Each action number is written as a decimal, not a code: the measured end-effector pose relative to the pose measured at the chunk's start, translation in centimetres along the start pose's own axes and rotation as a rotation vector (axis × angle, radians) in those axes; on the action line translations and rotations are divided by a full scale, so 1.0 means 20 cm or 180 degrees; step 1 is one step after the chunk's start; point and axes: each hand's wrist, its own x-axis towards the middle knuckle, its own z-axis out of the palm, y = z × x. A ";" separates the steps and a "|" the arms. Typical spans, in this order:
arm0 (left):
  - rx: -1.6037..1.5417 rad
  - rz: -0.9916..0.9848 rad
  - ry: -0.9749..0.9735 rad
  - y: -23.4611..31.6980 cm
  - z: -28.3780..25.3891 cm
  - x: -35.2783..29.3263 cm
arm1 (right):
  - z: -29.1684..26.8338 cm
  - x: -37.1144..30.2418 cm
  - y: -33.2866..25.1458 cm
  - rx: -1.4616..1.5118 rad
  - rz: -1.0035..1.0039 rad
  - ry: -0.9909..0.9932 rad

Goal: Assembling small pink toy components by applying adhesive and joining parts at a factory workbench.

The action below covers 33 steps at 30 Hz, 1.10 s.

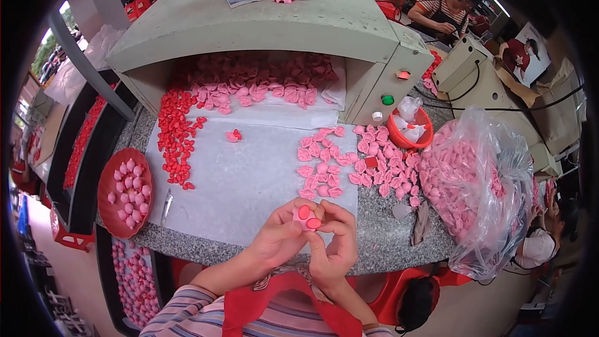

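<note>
Near the front edge of the worktop, my two hands meet around a small soft-looking pink piece with two red oval parts [304, 213]. My left hand [278, 236] pinches the pink piece from the left, thumb in front. From the other side my right hand [335, 244] has its fingers and thumb closed at the lower red oval. Fingers partly cover the piece. Just beyond my hands, several pink cupped pieces [322, 178] lie in rows on a white sheet [243, 181]. A single pink piece with red parts [233, 136] sits farther back on that sheet.
A large box-shaped machine [249, 22] stands behind, pink pieces inside its opening. Red pieces [176, 137] spread along the sheet's left; tweezers [166, 206] lie nearby. A red dish [105, 196] holds pink balls. At right are an orange bowl [399, 137] and a bulging plastic bag [468, 181].
</note>
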 end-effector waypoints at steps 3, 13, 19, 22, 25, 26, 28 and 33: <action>0.0237 0.0138 -0.0044 0.00 -0.03 0.00 | 0.00 -0.01 0.02 0.0238 0.0124 -0.0026; 0.0600 0.0315 0.0045 0.02 0.00 -0.01 | -0.03 -0.01 -0.03 0.0324 0.0102 -0.0172; 0.2520 0.0886 0.0116 0.10 0.04 -0.04 | -0.08 -0.01 0.00 -0.0023 0.0040 -0.0603; 0.3769 0.1144 0.0116 0.14 0.06 -0.05 | -0.09 -0.01 0.00 0.0269 0.0327 -0.0564; 0.3865 0.1222 0.0266 0.15 0.07 -0.07 | -0.09 0.01 -0.04 0.0386 0.0181 -0.0527; 0.4185 0.1356 0.0222 0.16 0.08 -0.07 | -0.08 0.03 -0.06 0.0387 0.0185 -0.0547; 0.4498 0.1500 0.0200 0.17 0.08 -0.08 | -0.06 0.05 -0.10 0.0361 0.0272 -0.0714; 0.4875 0.2070 0.0437 0.16 0.08 -0.10 | -0.03 0.02 -0.02 0.0643 0.0458 -0.0876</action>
